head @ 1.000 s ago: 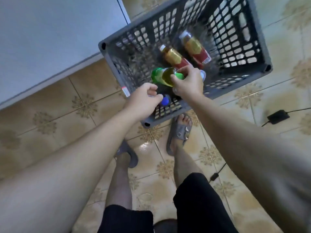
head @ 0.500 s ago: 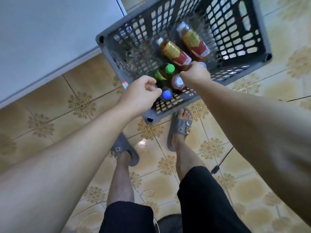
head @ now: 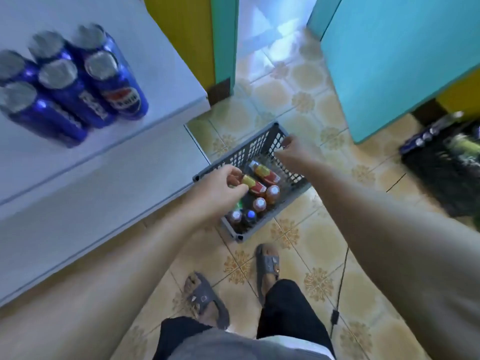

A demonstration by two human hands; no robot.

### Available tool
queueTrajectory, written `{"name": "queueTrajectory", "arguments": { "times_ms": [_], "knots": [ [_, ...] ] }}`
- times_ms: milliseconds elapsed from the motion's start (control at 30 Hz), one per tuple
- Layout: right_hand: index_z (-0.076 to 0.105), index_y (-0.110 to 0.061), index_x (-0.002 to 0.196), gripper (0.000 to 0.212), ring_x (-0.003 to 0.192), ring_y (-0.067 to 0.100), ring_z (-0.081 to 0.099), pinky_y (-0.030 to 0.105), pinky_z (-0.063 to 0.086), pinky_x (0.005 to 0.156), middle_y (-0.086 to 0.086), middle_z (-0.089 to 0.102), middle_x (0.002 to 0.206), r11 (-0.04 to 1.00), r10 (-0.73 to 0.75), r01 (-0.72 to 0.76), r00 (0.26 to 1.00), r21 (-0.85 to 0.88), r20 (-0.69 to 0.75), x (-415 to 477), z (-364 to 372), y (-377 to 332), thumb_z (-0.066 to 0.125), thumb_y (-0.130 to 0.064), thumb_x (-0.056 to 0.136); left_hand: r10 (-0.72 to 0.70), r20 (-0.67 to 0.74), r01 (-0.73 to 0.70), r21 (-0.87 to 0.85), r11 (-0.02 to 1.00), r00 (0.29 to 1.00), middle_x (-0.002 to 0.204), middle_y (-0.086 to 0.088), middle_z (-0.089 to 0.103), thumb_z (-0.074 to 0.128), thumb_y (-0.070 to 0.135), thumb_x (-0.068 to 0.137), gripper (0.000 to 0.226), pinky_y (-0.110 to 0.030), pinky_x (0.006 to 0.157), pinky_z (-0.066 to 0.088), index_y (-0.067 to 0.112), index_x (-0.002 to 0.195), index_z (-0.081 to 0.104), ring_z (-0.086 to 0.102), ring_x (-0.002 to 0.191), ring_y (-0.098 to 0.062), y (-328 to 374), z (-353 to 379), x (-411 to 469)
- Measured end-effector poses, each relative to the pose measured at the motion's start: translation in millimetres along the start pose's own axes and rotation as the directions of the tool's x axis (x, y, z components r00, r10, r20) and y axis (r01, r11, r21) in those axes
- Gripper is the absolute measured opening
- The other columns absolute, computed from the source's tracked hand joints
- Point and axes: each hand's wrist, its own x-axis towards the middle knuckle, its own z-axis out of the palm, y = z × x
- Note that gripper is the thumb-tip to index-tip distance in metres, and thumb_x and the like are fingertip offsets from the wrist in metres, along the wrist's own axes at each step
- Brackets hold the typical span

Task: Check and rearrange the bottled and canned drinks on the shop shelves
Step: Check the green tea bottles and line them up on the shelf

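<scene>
Bottled drinks (head: 272,194) are sitting in the grey crate (head: 259,149) on the tiled floor (head: 298,100), just off the end of the lower white shelf (head: 104,193). Two red-and-yellow bottles (head: 265,174) are lying side by side across the middle of the crate. The others are standing upright toward its near corner: three with pale caps, a blue-capped bottle (head: 250,215) among them, and a green one (head: 239,204) peeking out beside your wrist.

Your left hand (head: 223,184) is hanging over the crate's left edge, with fingers curled and the thumb tucked in at the neck end of the nearer lying bottle. You cannot tell from this view whether it is pinching that bottle or only covering it. Your right hand (head: 291,152) is reaching to the crate's far right corner with fingers bent down over the rim. Whether it is gripping the rim or floating above it is unclear.

Six blue cans (head: 65,81) are standing in two rows near the front edge of the upper white shelf (head: 168,81), and they are showing blurred. A black crate (head: 441,178) holding more drinks is sitting at the right edge of the view, well apart from the grey one. You are standing in grey sandals (head: 267,263) near the grey crate's near corner, and a black cable (head: 342,281) is running across the floor on your right.
</scene>
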Motion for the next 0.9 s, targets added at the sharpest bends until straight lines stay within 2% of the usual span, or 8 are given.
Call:
{"name": "queueTrajectory", "arguments": {
  "times_ms": [133, 233, 400, 533, 633, 733, 800, 900],
  "knots": [
    [0.055, -0.017, 0.136, 0.042, 0.111, 0.025, 0.06, 0.032, 0.047, 0.088, 0.006, 0.062, 0.132, 0.99, -0.138, 0.138, 0.982, -0.011, -0.126, -57, -84, -60, 0.06, -0.032, 0.098, 0.143, -0.092, -0.137, 0.067, 0.988, 0.986, 0.113, 0.013, 0.064, 0.062, 0.044, 0.094, 0.04, -0.035, 0.096, 0.05, 0.03, 0.131, 0.055, 0.062, 0.104, -0.015, 58, -66, -56],
    [0.056, -0.02, 0.138, 0.045, 0.124, 0.026, 0.056, 0.035, 0.047, 0.1, 0.004, 0.06, 0.139, 0.957, -0.289, 0.279, 0.927, -0.073, -0.241, -92, -151, -111, 0.059, -0.037, 0.097, 0.255, -0.163, -0.228, 0.172, 0.959, 0.953, 0.117, 0.012, 0.066, 0.06, 0.045, 0.094, 0.039, -0.036, 0.097, 0.05, 0.031, 0.131, 0.055, 0.062, 0.106, -0.015, 103, -112, -93],
    [0.057, -0.02, 0.138, 0.044, 0.121, 0.026, 0.058, 0.033, 0.046, 0.094, 0.003, 0.061, 0.138, 0.863, -0.499, 0.486, 0.77, -0.14, -0.398, -150, -243, -181, 0.06, -0.037, 0.097, 0.361, -0.309, -0.312, 0.197, 0.929, 0.88, 0.113, 0.013, 0.061, 0.059, 0.044, 0.096, 0.038, -0.039, 0.092, 0.054, 0.029, 0.131, 0.054, 0.063, 0.099, -0.014, 166, -174, -154],
    [0.061, -0.02, 0.133, 0.039, 0.115, 0.028, 0.059, 0.033, 0.046, 0.089, 0.004, 0.065, 0.131, 0.788, -0.562, 0.607, 0.641, -0.102, -0.524, -189, -308, -225, 0.062, -0.033, 0.096, 0.46, -0.436, -0.371, 0.276, 0.887, 0.774, 0.111, 0.018, 0.062, 0.06, 0.047, 0.095, 0.038, -0.036, 0.088, 0.055, 0.031, 0.129, 0.056, 0.065, 0.095, -0.007, 204, -222, -204],
    [0.065, -0.024, 0.125, 0.033, 0.108, 0.029, 0.066, 0.041, 0.053, 0.095, 0.001, 0.069, 0.12, 0.695, -0.572, 0.719, 0.55, -0.004, -0.608, -208, -331, -262, 0.062, -0.032, 0.093, 0.497, -0.521, -0.365, 0.341, 0.866, 0.694, 0.11, 0.018, 0.061, 0.06, 0.046, 0.095, 0.038, -0.035, 0.088, 0.055, 0.03, 0.129, 0.056, 0.064, 0.095, -0.007, 211, -255, -237],
    [0.065, -0.034, 0.116, 0.026, 0.1, 0.024, 0.069, 0.047, 0.056, 0.091, -0.014, 0.068, 0.103, 0.588, -0.608, 0.807, 0.487, 0.056, -0.627, -221, -334, -308, 0.063, -0.036, 0.089, 0.478, -0.599, -0.315, 0.363, 0.877, 0.642, 0.111, 0.017, 0.062, 0.061, 0.047, 0.095, 0.036, -0.032, 0.081, 0.056, 0.032, 0.127, 0.057, 0.063, 0.097, -0.007, 199, -296, -258],
    [0.064, -0.035, 0.117, 0.025, 0.1, 0.019, 0.068, 0.041, 0.055, 0.091, -0.018, 0.066, 0.104, 0.541, -0.668, 0.841, 0.433, 0.004, -0.605, -225, -333, -344, 0.063, -0.038, 0.092, 0.446, -0.655, -0.256, 0.37, 0.893, 0.609, 0.108, 0.019, 0.061, 0.061, 0.046, 0.095, 0.033, -0.028, 0.077, 0.053, 0.033, 0.125, 0.057, 0.063, 0.097, -0.007, 185, -332, -267],
    [0.063, -0.027, 0.127, 0.033, 0.103, 0.014, 0.057, 0.03, 0.044, 0.089, -0.012, 0.065, 0.116, 0.505, -0.721, 0.858, 0.36, -0.094, -0.592, -226, -328, -396, 0.063, -0.037, 0.095, 0.39, -0.731, -0.222, 0.321, 0.921, 0.561, 0.104, 0.019, 0.061, 0.062, 0.045, 0.094, 0.031, -0.025, 0.071, 0.047, 0.033, 0.123, 0.059, 0.062, 0.093, -0.004, 156, -387, -272]
  ]
}}
